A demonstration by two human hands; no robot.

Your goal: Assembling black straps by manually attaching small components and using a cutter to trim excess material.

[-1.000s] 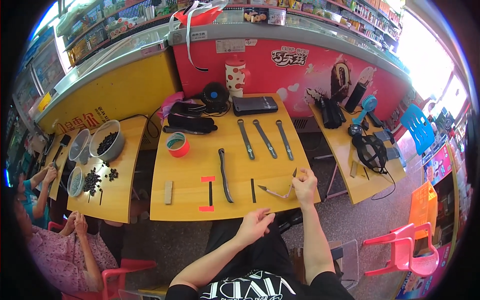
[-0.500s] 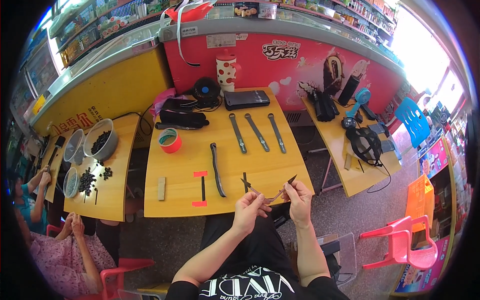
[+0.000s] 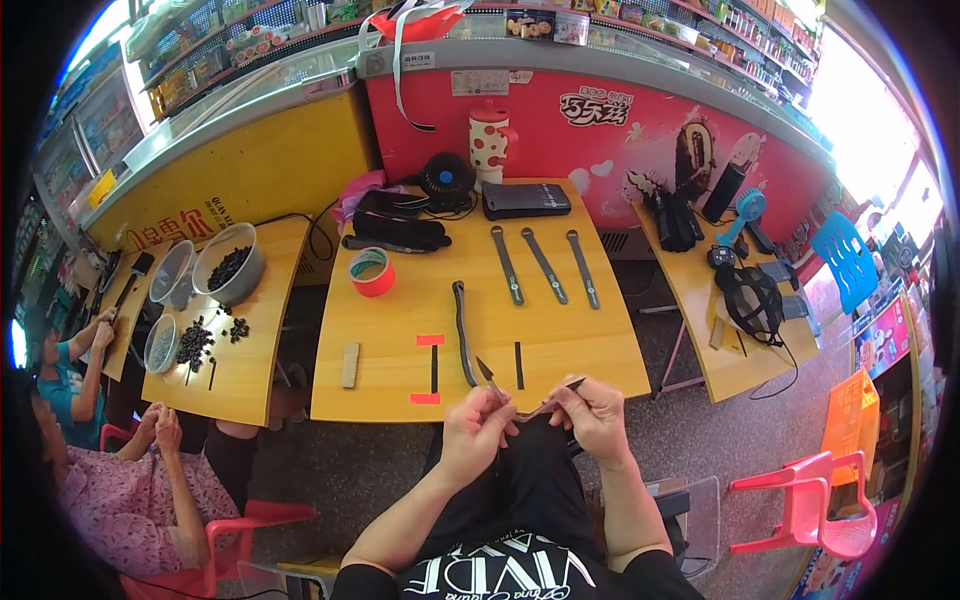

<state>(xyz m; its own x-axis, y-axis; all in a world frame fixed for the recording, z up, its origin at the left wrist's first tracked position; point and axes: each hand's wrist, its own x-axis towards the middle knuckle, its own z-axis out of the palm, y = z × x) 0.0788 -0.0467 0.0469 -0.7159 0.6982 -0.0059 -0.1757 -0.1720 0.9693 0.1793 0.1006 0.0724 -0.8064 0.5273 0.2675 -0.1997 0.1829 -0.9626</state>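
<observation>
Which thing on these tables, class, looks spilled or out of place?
On the left table, small dark pieces lie loose on the wood beside the bowls, as if spilled out. On the middle table, three grey bars lie in a neat row, while a dark bar lies apart, curved and slightly skewed.

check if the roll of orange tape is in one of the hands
No, the orange tape lies on the wooden table, far from both hands.

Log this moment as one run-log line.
left hand: grips tweezers | right hand: grips tweezers | place: near edge of yellow table
</observation>
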